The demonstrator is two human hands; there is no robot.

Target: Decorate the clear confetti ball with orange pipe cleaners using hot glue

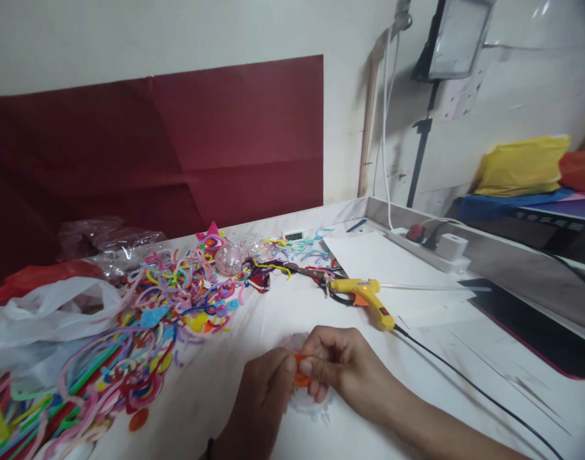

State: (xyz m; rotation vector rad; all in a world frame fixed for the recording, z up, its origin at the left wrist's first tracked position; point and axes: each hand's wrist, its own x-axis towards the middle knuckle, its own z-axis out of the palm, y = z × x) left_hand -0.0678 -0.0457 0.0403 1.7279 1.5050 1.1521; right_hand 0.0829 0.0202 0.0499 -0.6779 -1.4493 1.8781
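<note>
My left hand (268,390) and my right hand (338,364) meet low in the middle of the view, both closed. Between their fingertips they pinch a small orange piece (301,372), partly hidden by the thumbs. Under and around the fingers shows a clear, pale bluish object (306,406), mostly covered; its kind I cannot make out. Just beyond the hands lies a yellow hot glue gun (369,297) with a clear glue stick (431,287) out of its back.
A heap of coloured pipe cleaners (177,281) spreads over the left, with a white plastic bag (48,306) and a clear ball (230,259). Scissors (304,271) lie by the glue gun. A power strip (426,250) and a black mat (541,338) are at right. The gun's cord (469,383) trails right.
</note>
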